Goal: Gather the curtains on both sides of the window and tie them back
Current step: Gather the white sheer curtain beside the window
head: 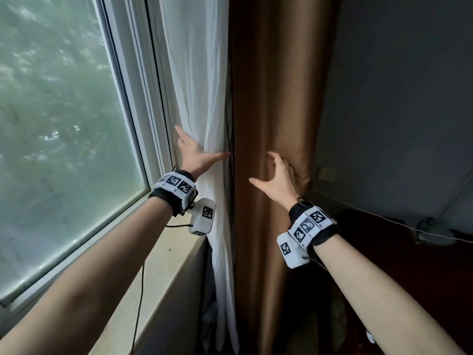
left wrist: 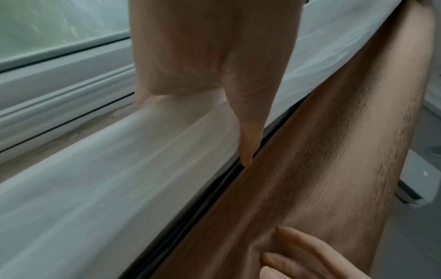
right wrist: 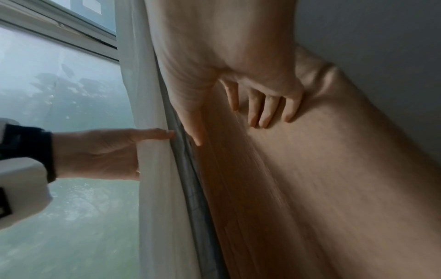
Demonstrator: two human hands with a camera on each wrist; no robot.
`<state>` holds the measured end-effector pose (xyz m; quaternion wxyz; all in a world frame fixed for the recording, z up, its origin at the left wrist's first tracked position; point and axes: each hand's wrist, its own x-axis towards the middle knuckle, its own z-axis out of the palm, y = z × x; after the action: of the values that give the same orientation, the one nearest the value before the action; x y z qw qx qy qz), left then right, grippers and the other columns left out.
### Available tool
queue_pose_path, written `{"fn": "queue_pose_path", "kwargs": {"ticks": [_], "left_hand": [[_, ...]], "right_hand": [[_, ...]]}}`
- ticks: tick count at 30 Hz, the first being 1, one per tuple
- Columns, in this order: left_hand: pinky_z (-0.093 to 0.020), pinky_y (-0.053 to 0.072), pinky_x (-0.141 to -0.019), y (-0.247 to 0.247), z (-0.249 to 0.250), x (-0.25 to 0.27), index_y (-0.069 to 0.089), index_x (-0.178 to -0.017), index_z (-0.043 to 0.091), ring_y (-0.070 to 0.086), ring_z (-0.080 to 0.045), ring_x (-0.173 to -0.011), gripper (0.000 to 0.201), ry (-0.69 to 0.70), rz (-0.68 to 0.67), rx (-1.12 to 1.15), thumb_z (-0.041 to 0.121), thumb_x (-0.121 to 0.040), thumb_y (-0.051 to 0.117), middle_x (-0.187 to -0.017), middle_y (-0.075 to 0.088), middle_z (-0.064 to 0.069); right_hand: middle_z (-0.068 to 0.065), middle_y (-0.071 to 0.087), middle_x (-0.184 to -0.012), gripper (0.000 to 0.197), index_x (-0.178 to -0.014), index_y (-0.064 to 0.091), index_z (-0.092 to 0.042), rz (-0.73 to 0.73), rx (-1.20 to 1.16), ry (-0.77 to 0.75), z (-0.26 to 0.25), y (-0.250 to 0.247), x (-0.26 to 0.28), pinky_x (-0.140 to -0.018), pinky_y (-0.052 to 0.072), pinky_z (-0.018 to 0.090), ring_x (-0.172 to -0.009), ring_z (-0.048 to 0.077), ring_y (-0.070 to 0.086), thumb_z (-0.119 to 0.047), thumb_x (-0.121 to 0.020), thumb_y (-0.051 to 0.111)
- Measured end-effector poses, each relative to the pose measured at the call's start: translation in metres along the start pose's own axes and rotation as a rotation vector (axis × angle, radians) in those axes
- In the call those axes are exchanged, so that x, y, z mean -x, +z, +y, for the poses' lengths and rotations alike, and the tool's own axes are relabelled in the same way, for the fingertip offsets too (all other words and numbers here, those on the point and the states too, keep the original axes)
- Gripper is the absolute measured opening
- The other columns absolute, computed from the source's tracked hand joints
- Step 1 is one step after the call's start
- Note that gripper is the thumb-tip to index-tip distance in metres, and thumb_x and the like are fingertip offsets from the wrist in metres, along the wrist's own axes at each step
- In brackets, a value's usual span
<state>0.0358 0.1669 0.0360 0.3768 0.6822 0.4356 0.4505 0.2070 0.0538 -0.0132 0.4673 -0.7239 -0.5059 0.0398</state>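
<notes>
A white sheer curtain [head: 199, 73] hangs beside the window, with a brown curtain [head: 276, 85] gathered to its right. My left hand [head: 197, 149] takes the sheer in the fork of its thumb. The thumb lies straight across the front and the fingers pass behind the cloth. The left wrist view shows that thumb tip [left wrist: 247, 160] at the seam between the sheer [left wrist: 119, 179] and the brown cloth [left wrist: 322, 169]. My right hand [head: 276, 175] cups the brown bundle, its curled fingers [right wrist: 262, 111] digging into the fabric [right wrist: 334, 188] near its right edge.
The window pane [head: 51, 124] and its stone sill [head: 163, 252] are on the left. A grey wall [head: 396, 98] with a socket [head: 326, 173] stands on the right. Below it a thin cable [head: 384, 216] runs over dark furniture [head: 384, 252].
</notes>
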Motion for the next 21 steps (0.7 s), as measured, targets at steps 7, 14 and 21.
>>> {"fn": "queue_pose_path", "kwargs": {"ticks": [7, 14, 21], "left_hand": [[-0.033, 0.046, -0.098, -0.007, -0.002, -0.028, 0.033, -0.135, 0.005, 0.051, -0.019, -0.113, 0.070, 0.138, -0.148, 0.133, 0.006, -0.076, 0.072, -0.126, 0.052, -0.010], [-0.040, 0.050, -0.087, -0.005, 0.003, -0.038, 0.056, -0.113, 0.003, 0.058, -0.023, -0.095, 0.023, 0.133, -0.356, 0.095, 0.004, -0.090, 0.055, -0.100, 0.059, -0.010], [-0.039, 0.048, -0.087, 0.004, 0.003, -0.046, 0.054, -0.105, 0.012, 0.056, -0.027, -0.099, 0.024, 0.196, -0.320, 0.135, 0.002, -0.084, 0.060, -0.109, 0.057, -0.016]], "right_hand": [[0.004, 0.043, -0.142, 0.090, -0.140, 0.041, -0.031, 0.037, -0.047, 0.100, -0.017, 0.027, -0.023, -0.100, 0.027, 0.024, -0.133, 0.021, 0.034, -0.047, -0.062, 0.085], [0.007, 0.047, -0.141, 0.078, -0.137, 0.049, -0.018, 0.036, -0.077, 0.149, -0.026, 0.047, -0.043, -0.110, 0.027, 0.025, -0.136, 0.019, 0.037, -0.038, -0.070, 0.082], [0.017, 0.048, -0.135, 0.014, -0.093, 0.069, -0.010, 0.019, -0.155, 0.229, -0.021, 0.036, -0.050, -0.105, 0.030, 0.033, -0.127, 0.030, 0.044, -0.017, -0.093, 0.056]]}}
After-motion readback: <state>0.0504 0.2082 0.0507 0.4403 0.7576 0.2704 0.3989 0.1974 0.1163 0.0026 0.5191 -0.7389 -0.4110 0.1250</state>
